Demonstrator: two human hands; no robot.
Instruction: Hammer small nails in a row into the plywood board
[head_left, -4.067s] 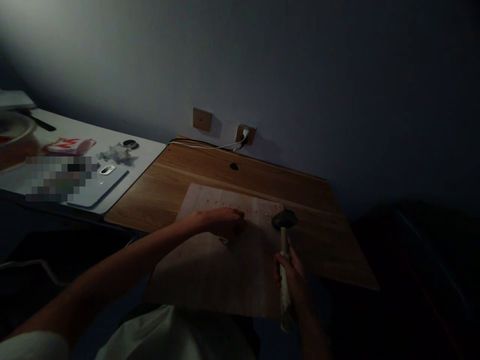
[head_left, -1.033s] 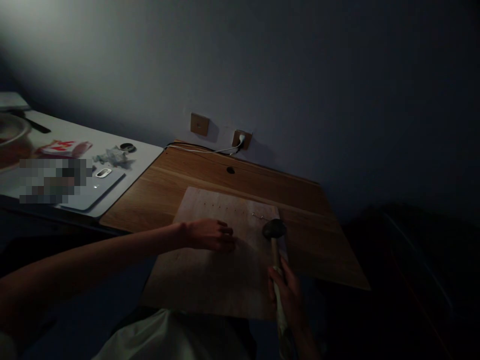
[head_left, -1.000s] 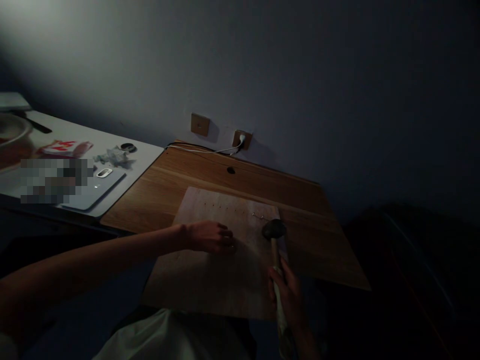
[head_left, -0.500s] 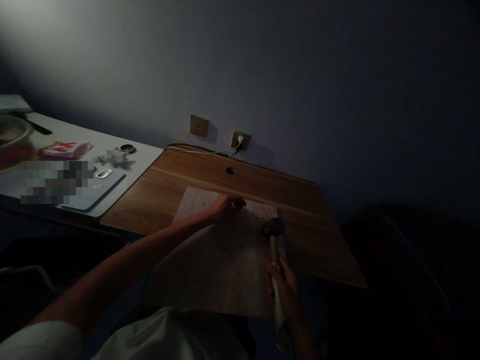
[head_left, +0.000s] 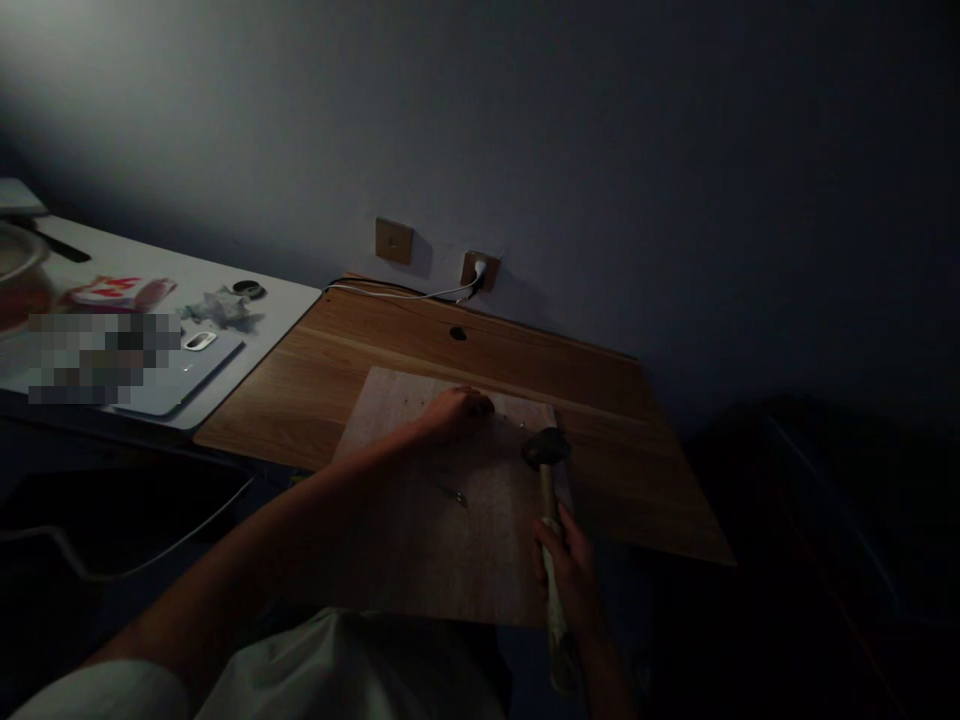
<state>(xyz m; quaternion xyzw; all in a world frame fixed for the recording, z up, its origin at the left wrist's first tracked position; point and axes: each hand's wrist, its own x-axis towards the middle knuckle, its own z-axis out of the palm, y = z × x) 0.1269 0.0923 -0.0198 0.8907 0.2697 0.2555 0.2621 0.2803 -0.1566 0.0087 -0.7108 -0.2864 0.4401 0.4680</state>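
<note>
A pale wooden board point(head_left: 420, 550) lies on the brown desk point(head_left: 315, 370) in dim light. My left hand point(head_left: 457, 410) reaches over the board's far edge, fingers pinched together near a row of small nails; what they pinch is too small to make out. My right hand point(head_left: 570, 575) is wrapped round the handle of a hammer point(head_left: 547, 455), whose dark head rests on the board just right of my left hand. A loose nail point(head_left: 452, 492) lies on the middle of the board.
A white table point(head_left: 270, 300) adjoins the desk on the left with a laptop point(head_left: 187, 365), a red-and-white packet point(head_left: 116, 292) and small items. Wall sockets point(head_left: 394, 240) and a white cable point(head_left: 405, 293) sit behind. The right side is dark.
My left hand moved from the middle of the board to its far edge, leaving a loose nail uncovered. The hammer stayed nearly still in my right hand.
</note>
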